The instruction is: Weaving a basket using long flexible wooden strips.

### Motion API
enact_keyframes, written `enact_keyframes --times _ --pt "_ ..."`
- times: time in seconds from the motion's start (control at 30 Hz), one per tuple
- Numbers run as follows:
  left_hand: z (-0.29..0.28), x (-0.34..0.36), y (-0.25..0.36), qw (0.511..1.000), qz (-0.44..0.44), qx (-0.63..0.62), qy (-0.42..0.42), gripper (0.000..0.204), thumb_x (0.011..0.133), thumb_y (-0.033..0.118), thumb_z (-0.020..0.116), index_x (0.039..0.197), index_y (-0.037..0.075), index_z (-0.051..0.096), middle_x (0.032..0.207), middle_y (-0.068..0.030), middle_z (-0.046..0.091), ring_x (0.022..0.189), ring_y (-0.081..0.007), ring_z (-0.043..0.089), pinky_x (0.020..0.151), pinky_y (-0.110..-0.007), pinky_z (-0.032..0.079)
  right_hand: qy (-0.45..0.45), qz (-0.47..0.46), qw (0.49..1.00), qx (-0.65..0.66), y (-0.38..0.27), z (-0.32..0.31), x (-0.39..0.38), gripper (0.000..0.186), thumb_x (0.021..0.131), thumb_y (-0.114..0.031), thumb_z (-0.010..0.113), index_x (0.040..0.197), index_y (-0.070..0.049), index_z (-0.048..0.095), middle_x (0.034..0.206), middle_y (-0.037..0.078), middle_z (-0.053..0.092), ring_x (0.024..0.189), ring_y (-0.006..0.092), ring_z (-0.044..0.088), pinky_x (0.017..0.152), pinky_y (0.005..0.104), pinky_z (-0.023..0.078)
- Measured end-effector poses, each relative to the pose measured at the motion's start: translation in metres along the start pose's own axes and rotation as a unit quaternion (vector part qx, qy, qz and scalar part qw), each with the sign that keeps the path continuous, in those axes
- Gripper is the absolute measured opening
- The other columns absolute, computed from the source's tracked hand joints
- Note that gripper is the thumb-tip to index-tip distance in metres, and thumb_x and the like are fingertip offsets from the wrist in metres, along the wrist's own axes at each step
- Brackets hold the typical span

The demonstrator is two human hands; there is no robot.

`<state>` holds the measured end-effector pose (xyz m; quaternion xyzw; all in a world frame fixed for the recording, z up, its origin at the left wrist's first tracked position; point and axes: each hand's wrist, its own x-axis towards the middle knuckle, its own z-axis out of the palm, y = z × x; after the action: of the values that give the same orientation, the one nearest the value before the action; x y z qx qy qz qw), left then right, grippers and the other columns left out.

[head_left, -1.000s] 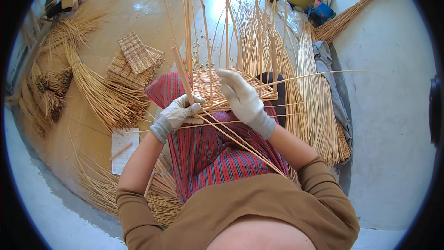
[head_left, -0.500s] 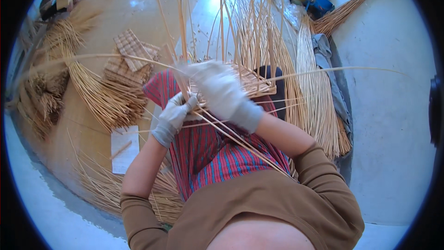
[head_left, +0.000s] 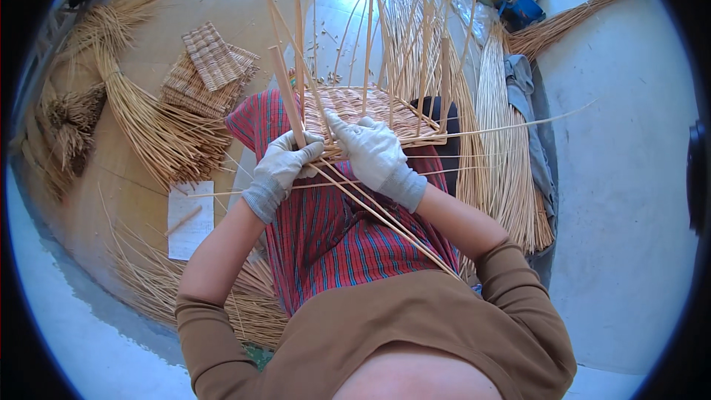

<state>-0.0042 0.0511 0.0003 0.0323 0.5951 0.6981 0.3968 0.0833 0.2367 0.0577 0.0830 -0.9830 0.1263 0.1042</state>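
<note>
A partly woven wicker basket rests on my lap, its flat base woven and thin rods standing up around it. My left hand, in a pale glove, is closed on the basket's near-left corner, at the foot of a thick upright stake. My right hand, gloved too, is at the near edge. Its index finger stretches to the foot of a slanting wicker rod, and the other fingers curl in; the palm side is hidden. Loose rods trail from the near corner across my striped red cloth.
Bundles of rods lie at the left, the right and the lower left. Woven panels are stacked left of the basket. A white sheet lies near my left forearm. Far right are a blue container and a brown bundle.
My right hand, blurred before, has moved down and right and now shows sharply at the near edge. The long rod arcing out to the left is gone from there. My left hand stays at the corner.
</note>
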Motion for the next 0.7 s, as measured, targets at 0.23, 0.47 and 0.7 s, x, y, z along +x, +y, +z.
enact_keyframes --times 0.23,0.47,0.7 --pt "-0.001 -0.003 0.000 1.000 0.009 -0.015 -0.002 0.016 0.096 0.018 0.074 0.108 0.007 0.068 0.089 -0.0008 0.069 0.067 -0.0072 0.063 0.055 -0.021 0.055 0.101 -0.031 0.994 0.021 -0.008 0.007 -0.008 0.056 0.088 -0.009 0.066 0.142 -0.010 0.055 0.094 0.010 0.072 0.090 0.0324 0.065 0.079 0.0430 0.054" --pt "0.003 -0.005 0.000 0.999 0.040 -0.026 -0.001 0.018 0.098 0.017 0.072 0.111 0.006 0.067 0.091 -0.0025 0.067 0.067 -0.0085 0.064 0.053 -0.021 0.055 0.106 0.329 0.777 0.526 0.012 0.013 -0.063 0.045 0.097 -0.008 0.068 0.139 -0.008 0.053 0.088 0.007 0.070 0.071 0.0113 0.064 0.059 0.0216 0.050" --pt "0.004 -0.001 -0.003 0.999 0.051 0.007 0.015 0.019 0.099 0.018 0.071 0.111 0.006 0.064 0.087 -0.0022 0.068 0.067 -0.0089 0.065 0.050 -0.021 0.055 0.153 0.070 0.890 0.425 -0.002 -0.030 0.070 0.052 0.093 0.001 0.063 0.141 -0.012 0.048 0.127 0.021 0.063 0.118 0.0279 0.066 0.095 0.0392 0.055"
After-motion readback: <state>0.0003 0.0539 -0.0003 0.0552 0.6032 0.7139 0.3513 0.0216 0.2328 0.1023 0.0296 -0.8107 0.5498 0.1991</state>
